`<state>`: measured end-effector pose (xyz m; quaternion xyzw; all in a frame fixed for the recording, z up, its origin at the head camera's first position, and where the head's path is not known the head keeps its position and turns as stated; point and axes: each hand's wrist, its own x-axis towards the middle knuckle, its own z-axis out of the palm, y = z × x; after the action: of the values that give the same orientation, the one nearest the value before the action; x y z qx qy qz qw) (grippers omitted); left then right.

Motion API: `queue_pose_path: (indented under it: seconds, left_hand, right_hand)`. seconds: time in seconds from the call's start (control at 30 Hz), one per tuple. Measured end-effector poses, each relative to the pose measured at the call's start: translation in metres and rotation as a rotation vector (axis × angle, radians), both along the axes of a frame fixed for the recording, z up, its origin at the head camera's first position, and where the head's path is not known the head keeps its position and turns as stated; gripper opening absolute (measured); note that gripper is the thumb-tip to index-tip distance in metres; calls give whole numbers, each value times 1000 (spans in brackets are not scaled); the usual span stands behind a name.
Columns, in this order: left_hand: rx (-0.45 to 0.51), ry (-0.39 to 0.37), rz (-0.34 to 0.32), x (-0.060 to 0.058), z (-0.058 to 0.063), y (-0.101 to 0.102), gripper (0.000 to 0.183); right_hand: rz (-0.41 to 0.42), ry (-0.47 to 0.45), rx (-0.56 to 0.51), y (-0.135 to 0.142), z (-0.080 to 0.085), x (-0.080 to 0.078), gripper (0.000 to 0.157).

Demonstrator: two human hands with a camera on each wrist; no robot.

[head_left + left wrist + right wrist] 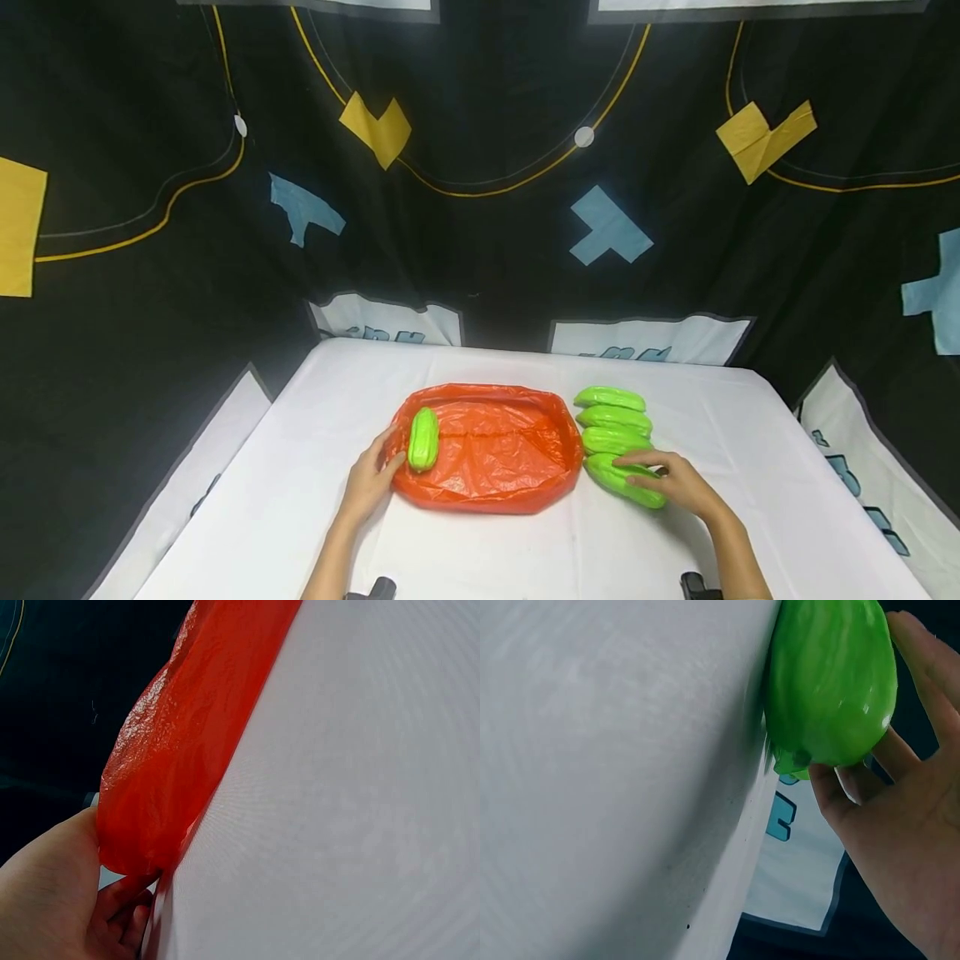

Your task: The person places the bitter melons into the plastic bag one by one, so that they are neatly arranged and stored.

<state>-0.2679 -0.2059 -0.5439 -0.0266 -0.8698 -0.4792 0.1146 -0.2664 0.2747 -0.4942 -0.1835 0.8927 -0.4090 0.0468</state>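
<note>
An open red plastic bag [495,492] lies on the table with its rim spread into a wide oval. One glossy green ridged gourd [423,440] is at the left inside it. My left hand [369,479] grips the bag's left side; in the left wrist view the thumb goes behind the red plastic [176,750] and the other fingers are partly hidden below. Right of the bag, several similar gourds [617,419] form a column. My right hand [678,483] holds the nearest gourd [626,481], thumb and fingers around its sides, as the right wrist view shows.
A white cloth covers the table [480,558]. Behind it hangs a black curtain [480,250] with yellow and blue patches and white panels. Two dark objects [701,586] show at the wrists along the bottom edge of the head view.
</note>
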Motion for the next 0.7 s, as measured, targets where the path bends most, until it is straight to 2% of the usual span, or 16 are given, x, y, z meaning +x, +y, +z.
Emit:
queue_pose_path:
  seconds: [0.13, 0.3, 0.53, 0.7]
  left_hand:
    - [6, -10, -5, -1, 1, 0, 52]
    - [6, -21, -7, -2, 0, 0, 52]
    - [-9, -8, 2, -1, 2, 1, 52]
    - [-28, -8, 13, -1, 2, 2, 51]
  right_hand:
    - [42, -74, -22, 0, 0, -1, 28]
    - [83, -141, -41, 1, 2, 2, 38]
    - [182, -226, -69, -1, 0, 6, 47]
    - [201, -271, -93, -3, 1, 9, 51]
